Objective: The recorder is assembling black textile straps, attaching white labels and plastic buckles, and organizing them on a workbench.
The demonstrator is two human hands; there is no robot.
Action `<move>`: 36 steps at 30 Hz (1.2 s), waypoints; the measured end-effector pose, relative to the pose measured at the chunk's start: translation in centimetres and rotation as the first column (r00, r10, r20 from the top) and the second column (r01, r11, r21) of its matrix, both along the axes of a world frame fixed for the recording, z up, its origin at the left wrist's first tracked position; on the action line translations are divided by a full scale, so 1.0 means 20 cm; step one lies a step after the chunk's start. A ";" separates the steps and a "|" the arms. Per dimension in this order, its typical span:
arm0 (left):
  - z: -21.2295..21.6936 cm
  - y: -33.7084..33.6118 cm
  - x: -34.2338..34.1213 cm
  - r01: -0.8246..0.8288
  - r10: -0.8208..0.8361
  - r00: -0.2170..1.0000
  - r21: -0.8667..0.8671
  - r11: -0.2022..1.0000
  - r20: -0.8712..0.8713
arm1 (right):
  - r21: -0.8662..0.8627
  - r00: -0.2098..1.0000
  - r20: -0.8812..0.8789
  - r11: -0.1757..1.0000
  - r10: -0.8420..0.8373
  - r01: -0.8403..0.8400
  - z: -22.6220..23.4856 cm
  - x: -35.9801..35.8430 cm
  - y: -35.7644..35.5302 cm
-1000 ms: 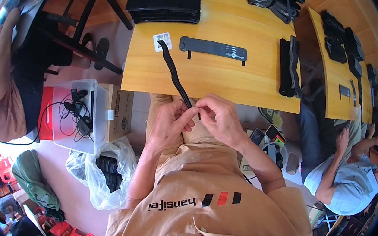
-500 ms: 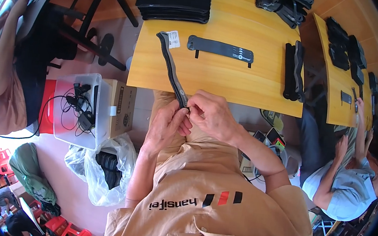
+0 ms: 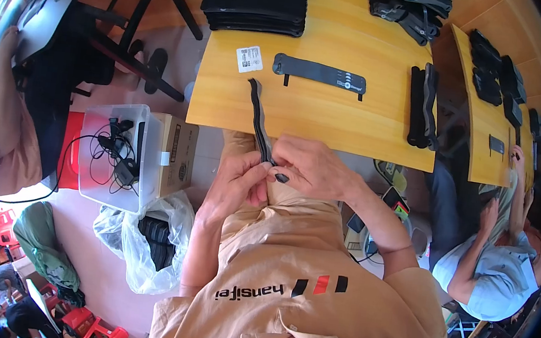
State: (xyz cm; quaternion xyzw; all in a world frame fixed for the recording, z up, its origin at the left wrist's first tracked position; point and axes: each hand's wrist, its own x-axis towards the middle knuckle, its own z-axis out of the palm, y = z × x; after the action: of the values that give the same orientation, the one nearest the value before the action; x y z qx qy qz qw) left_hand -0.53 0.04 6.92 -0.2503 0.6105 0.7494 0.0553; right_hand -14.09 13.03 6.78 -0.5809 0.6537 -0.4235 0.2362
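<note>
A long black and grey fabric strap runs from the wooden table's near edge into my two hands, over my lap. My left hand pinches its near end between thumb and fingers. Close against it, my right hand is closed on the same end, and a short dark tip pokes out below its fingers. On the table, beyond the strap's far end, lies a white printed label. To its right a flat grey band with two small black tabs is laid out.
Black folded bands are stacked at the table's far left, with more piled at the far right. Upright bands stand by the right edge. A clear bin of cables is on my left; a co-worker sits to the right.
The strap has slid toward me, its far end now lower and away from the label. More of its near end shows below my right fingers.
</note>
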 end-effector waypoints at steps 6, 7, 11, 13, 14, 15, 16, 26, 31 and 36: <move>0.03 0.00 0.04 0.052 -0.054 0.997 0.044 0.998 0.054 | -0.009 0.989 0.110 0.995 0.096 -0.095 0.02 0.03 0.01; 0.03 0.00 0.04 0.040 -0.041 0.999 0.062 0.997 0.026 | -0.010 0.989 0.109 0.995 0.095 -0.095 0.01 0.04 0.01; 0.03 0.02 0.07 0.014 0.006 0.997 0.244 0.970 -0.082 | 0.023 0.748 0.663 0.997 0.037 -0.070 0.00 0.07 0.03; 0.03 0.03 0.08 -0.003 0.034 0.994 0.279 0.960 -0.108 | 0.093 0.465 0.885 0.989 -0.029 -0.114 -0.01 0.07 0.04; 0.04 0.04 0.08 -0.015 0.060 0.989 0.315 0.949 -0.132 | 0.033 0.128 0.992 0.994 -0.020 -0.105 -0.05 0.08 0.04; 0.04 0.05 0.08 -0.013 0.058 0.989 0.314 0.949 -0.134 | -0.020 -0.224 0.975 0.997 0.003 -0.075 -0.06 0.08 0.03; 0.05 0.05 0.07 -0.046 0.100 0.984 0.334 0.942 -0.147 | -0.020 -0.222 0.975 0.997 0.003 -0.076 -0.06 0.08 0.03; 0.06 0.09 0.03 -0.188 0.169 0.981 -0.240 0.952 -0.097 | 0.085 0.312 0.948 0.994 -0.062 -0.061 -0.05 0.09 -0.04; 0.06 0.04 0.08 -0.178 0.183 0.972 0.049 0.983 -0.148 | -0.008 -0.319 0.947 0.989 -0.041 -0.149 -0.05 0.10 -0.04; 0.07 0.07 0.08 -0.258 0.257 0.956 0.012 0.966 -0.145 | 0.003 0.895 0.410 0.982 -0.175 0.191 -0.06 0.14 -0.03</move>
State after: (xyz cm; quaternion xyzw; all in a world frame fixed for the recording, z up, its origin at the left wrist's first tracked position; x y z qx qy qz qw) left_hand 1.04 1.39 8.29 -0.2722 0.5776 0.7645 -0.0882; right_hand -11.29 12.39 5.62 -0.4198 0.6336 -0.5681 0.3156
